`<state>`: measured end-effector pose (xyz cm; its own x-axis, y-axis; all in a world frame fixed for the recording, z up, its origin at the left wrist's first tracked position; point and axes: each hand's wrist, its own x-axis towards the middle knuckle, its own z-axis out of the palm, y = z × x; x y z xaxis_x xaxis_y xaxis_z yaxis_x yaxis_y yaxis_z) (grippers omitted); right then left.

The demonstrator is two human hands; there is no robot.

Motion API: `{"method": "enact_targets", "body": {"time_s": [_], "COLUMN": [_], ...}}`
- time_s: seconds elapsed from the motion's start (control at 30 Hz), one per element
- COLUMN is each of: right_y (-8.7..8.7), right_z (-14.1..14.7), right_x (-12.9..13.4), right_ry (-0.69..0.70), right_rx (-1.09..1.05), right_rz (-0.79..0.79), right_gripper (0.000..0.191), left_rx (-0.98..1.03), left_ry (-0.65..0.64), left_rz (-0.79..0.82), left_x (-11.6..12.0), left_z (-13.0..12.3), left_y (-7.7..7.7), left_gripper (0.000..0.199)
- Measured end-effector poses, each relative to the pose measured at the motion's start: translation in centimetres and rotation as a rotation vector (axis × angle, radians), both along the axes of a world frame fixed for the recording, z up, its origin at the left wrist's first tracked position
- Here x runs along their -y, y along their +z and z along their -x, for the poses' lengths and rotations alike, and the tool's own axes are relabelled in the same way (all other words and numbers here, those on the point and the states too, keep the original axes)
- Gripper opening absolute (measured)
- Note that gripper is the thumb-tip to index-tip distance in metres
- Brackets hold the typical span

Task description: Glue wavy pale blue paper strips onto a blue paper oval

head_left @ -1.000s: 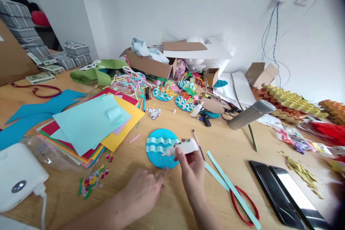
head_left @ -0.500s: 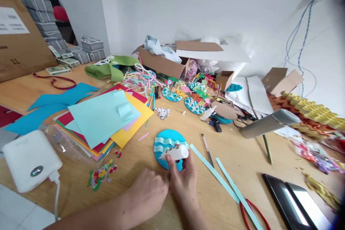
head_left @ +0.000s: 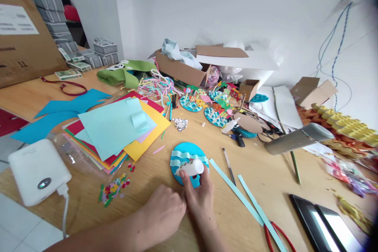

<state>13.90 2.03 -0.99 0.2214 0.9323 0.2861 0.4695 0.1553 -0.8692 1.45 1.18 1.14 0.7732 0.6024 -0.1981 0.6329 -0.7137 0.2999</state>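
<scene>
A round blue disc (head_left: 190,148) with wavy pale-aqua strips lies on the table before me. My right hand (head_left: 199,191) holds a white glue bottle (head_left: 191,168) tilted low over the disc, its nozzle pointing left. Close beside it, my left hand (head_left: 167,208) is a closed fist at the disc's near side; what its fingers hold, if anything, is hidden. Two pale-aqua paper strips (head_left: 233,187) and a pen (head_left: 229,166) lie right of the disc. Red-handled scissors (head_left: 267,238) rest under one strip.
Coloured paper sheets (head_left: 112,126), paper scraps (head_left: 113,189) and a white power bank (head_left: 38,173) are on the left. Decorated discs (head_left: 215,117) and a cardboard box (head_left: 180,69) stand behind. A grey tumbler (head_left: 298,139) and a black device (head_left: 313,220) lie to the right.
The view has shifted slightly, so the table's things appear a little farther right. Both hands keep nearly the same pose, with the glue bottle still over the disc.
</scene>
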Motion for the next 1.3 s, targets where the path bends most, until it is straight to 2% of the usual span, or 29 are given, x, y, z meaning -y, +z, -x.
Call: {"method": "enact_targets", "body": {"time_s": [0.33, 0.53, 0.83, 0.93, 1.0, 1.1, 1.2, 1.3], "right_y": [-0.5, -0.3, -0.7, -0.5, -0.2, 0.1, 0.3, 0.3], "right_z": [-0.1, 0.0, -0.1, -0.3, -0.9, -2.4, -4.0, -5.5], "right_x": [0.2, 0.0, 0.1, -0.2, -0.5, -1.1, -1.6, -1.9], "right_ry": [-0.021, -0.016, -0.048, -0.112, -0.184, -0.25, -0.192, -0.115], "right_rx": [-0.02, 0.003, -0.059, -0.23, -0.399, -0.631, -0.868, -1.01], "right_rz": [-0.016, -0.002, 0.021, 0.026, 0.012, -0.009, -0.017, -0.02], "right_gripper": [0.026, 0.023, 0.025, 0.033, 0.04, 0.039, 0.032, 0.028], "left_rx": [0.019, 0.023, 0.005, 0.011, 0.017, -0.008, -0.037, -0.052], "left_ry": [0.01, 0.001, 0.008, 0.023, 0.042, 0.053, 0.052, 0.06], "left_rz": [-0.016, -0.026, -0.037, -0.07, -0.088, -0.083, -0.077, -0.088], "left_x": [0.0, 0.1, 0.1, 0.2, 0.3, 0.2, 0.1, 0.1], "left_z": [0.1, 0.0, 0.0, 0.1, 0.1, 0.0, -0.1, -0.1], "left_y": [-0.2, -0.7, -0.3, -0.7, -0.9, -0.9, -0.8, -0.9], "left_gripper": [0.024, 0.023, 0.023, 0.028, 0.04, 0.052, 0.052, 0.051]}}
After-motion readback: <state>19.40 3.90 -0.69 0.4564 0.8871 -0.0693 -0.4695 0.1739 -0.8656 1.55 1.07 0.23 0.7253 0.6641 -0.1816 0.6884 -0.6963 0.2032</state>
